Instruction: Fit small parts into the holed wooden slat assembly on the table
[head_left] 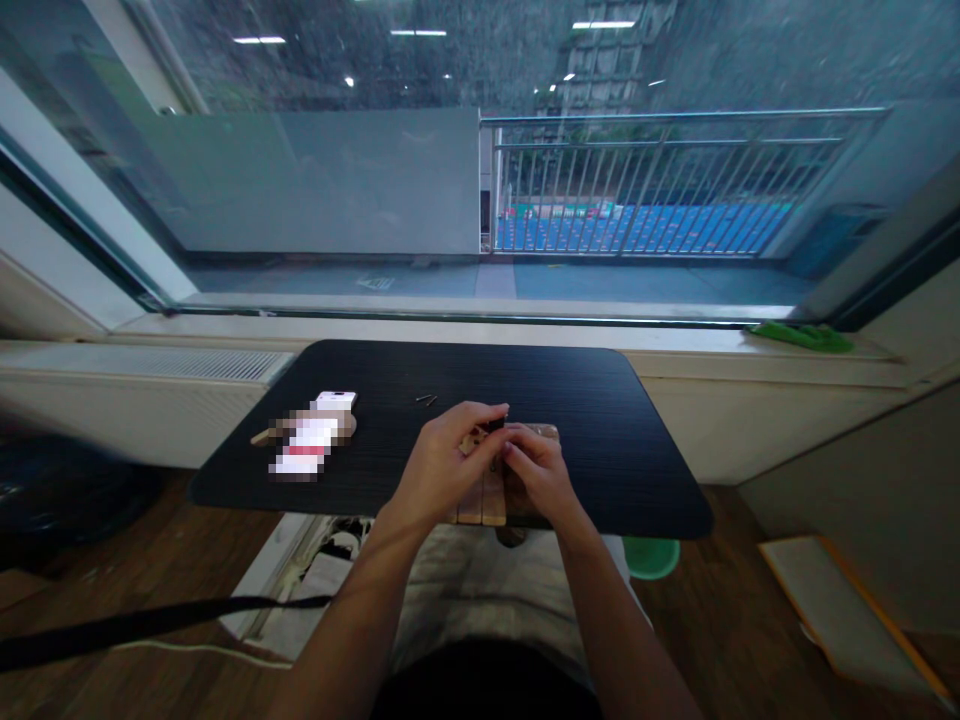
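Observation:
Near the front edge of the black table, my left hand [446,455] is closed, with thumb and index finger around a small dark piece [496,423]. My right hand [541,468] meets it from the right, fingertips pinched together close to the left thumb. What the right fingers hold, if anything, is hidden. Beneath both hands lie light wooden strips [481,502] side by side, and a darker brown wooden piece [553,432] shows behind the right hand. The hands cover much of this wood.
Two thin screws or nails [427,399] lie on the black table [615,450]. To the left is a phone [311,445] with a lit, blurred screen, beside a wooden-handled item [264,436]. A green basin [651,558] stands below; a green cloth [802,337] rests on the sill.

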